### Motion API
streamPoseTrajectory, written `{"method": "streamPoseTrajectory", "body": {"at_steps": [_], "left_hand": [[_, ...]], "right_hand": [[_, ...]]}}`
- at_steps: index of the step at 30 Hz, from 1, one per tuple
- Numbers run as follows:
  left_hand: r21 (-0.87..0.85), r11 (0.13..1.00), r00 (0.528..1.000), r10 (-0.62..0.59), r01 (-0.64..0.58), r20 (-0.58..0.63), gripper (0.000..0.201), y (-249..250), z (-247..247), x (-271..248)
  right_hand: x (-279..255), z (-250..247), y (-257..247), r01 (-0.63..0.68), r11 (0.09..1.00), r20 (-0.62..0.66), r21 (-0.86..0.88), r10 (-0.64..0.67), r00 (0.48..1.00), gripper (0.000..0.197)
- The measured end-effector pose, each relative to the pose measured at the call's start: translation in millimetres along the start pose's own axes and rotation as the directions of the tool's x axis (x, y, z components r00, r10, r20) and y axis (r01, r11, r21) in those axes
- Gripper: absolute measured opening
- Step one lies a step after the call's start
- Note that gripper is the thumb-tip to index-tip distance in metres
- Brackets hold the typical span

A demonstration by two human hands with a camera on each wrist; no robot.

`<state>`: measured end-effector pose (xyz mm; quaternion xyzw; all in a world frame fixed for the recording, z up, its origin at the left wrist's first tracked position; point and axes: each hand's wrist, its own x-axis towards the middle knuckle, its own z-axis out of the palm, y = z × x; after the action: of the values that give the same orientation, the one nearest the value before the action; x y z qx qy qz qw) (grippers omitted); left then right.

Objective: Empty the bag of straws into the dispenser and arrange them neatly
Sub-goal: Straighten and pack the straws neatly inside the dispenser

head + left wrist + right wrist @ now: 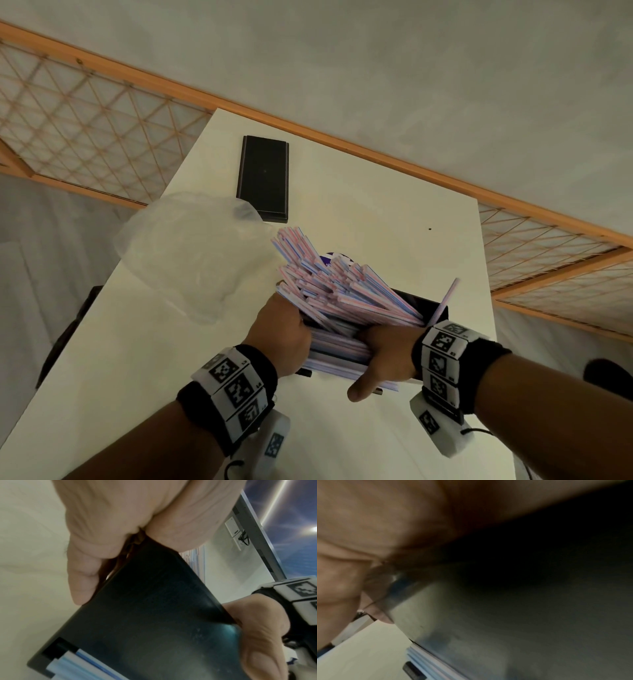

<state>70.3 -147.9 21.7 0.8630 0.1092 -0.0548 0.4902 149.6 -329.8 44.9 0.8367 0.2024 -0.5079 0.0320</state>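
A black dispenser (424,308) stands on the white table (376,205), heaped with pink-and-blue striped straws (342,284) lying crossed and uneven. One straw (445,301) sticks up at the right end. My left hand (281,335) grips the dispenser's left near corner, thumb on the outer wall (154,608). My right hand (383,359) grips the near wall further right, thumb pointing out; its fingers are hidden among the straws. Straw ends (72,664) show through the bottom slot. In the right wrist view my palm (385,520) lies against the dark wall (522,601).
The crumpled clear plastic bag (191,246) lies left of the dispenser, overhanging the table's left edge. A flat black lid (263,178) rests further back. A wooden lattice screen (85,120) runs behind the table. A dark chair (68,335) stands at the left.
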Motion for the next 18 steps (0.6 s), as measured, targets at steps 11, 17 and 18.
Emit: {"method": "streamPoseTrajectory", "body": {"at_steps": [11,17,18], "left_hand": [[-0.114,0.993,1.000,-0.009,0.008,-0.008,0.013,4,0,-3],[-0.178,0.983,0.999,-0.051,0.051,0.003,0.031,2,1,-3],[-0.174,0.983,0.998,-0.057,0.054,-0.013,0.025,-1,3,-3]], "right_hand": [[0,-4,-1,0.066,0.995,0.029,0.070,-0.068,0.997,0.084],[5,-4,8,0.075,0.992,0.069,0.098,-0.082,0.994,0.094],[4,-5,8,0.080,0.993,0.063,0.091,-0.086,0.994,0.097]]}}
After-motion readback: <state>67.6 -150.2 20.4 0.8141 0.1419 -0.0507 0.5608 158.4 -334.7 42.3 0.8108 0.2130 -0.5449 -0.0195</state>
